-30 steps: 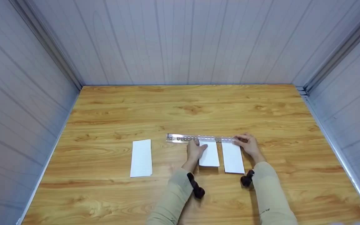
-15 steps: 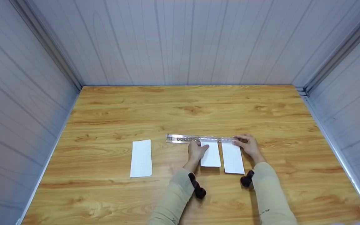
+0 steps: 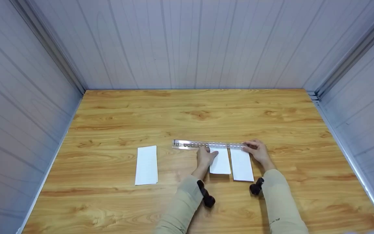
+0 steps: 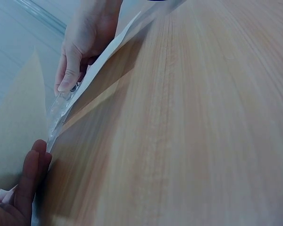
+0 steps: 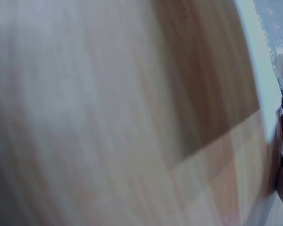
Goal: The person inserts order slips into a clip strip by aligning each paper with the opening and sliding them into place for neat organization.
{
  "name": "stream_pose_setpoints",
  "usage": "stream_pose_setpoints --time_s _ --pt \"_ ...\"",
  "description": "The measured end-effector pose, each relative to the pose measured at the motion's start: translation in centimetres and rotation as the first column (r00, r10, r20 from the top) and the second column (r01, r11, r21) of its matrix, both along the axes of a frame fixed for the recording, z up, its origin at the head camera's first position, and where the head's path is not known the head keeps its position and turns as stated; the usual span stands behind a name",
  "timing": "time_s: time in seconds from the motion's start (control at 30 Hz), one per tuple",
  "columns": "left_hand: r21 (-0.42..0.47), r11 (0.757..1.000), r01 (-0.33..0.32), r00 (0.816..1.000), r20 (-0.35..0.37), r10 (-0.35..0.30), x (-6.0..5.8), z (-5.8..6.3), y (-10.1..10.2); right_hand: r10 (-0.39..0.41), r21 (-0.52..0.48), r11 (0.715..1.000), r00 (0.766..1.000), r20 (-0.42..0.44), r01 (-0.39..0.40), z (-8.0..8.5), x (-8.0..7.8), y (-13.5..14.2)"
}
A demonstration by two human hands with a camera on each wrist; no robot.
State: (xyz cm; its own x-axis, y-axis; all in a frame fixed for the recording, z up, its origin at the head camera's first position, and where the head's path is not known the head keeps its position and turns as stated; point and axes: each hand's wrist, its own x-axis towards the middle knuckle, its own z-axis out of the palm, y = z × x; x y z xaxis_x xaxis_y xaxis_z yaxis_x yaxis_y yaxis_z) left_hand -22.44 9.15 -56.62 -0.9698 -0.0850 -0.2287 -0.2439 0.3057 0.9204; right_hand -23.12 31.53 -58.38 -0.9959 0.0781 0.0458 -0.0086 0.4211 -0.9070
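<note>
A clear plastic strip (image 3: 190,145) with a row of small round marks lies crosswise before me. My left hand (image 3: 204,158) pinches the upper left of a white paper (image 3: 220,164), its thumb on the face. That paper's lower edge stands off the wood, casting a shadow; its top edge meets the strip. My right hand (image 3: 258,152) pinches the strip's right end, beside the top corner of a second white paper (image 3: 242,165). In the left wrist view the right thumb presses on the strip (image 4: 56,113). The left fingers' undersides are hidden in the head view.
A third white paper (image 3: 146,165), apparently a small stack, lies flat to the left on the wood-grain table (image 3: 109,130). Pale panel walls (image 3: 180,42) enclose the back and both sides. Dark wrist cameras (image 3: 209,200) hang from the sleeves.
My left hand and the middle paper have slid slightly right along the strip, narrowing the gap to the right paper. The right hand stays in place.
</note>
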Motion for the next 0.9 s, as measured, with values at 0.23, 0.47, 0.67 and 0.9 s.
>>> stream_pose_setpoints --time_s 0.23,0.47,0.67,0.9 --pt "-0.006 1.0 -0.01 1.0 -0.022 0.01 0.0 -0.1 0.2 0.005 0.022 1.0 1.0 0.0 -0.005 -0.1 0.0 0.1" --pt "-0.014 1.0 -0.009 0.998 -0.056 0.009 0.4 0.5 0.4 -0.01 0.013 1.0 1.0 0.022 0.01 0.0 -0.1 0.1" --pt "-0.038 0.998 -0.04 0.996 -0.079 0.037 0.7 1.0 0.7 -0.006 0.029 1.0 1.0 0.007 0.005 0.0 0.0 0.1" --pt "-0.069 0.997 -0.02 0.992 -0.127 0.011 -1.1 -3.1 1.6 0.015 -0.008 1.0 0.999 -0.031 -0.015 0.1 0.1 0.1"
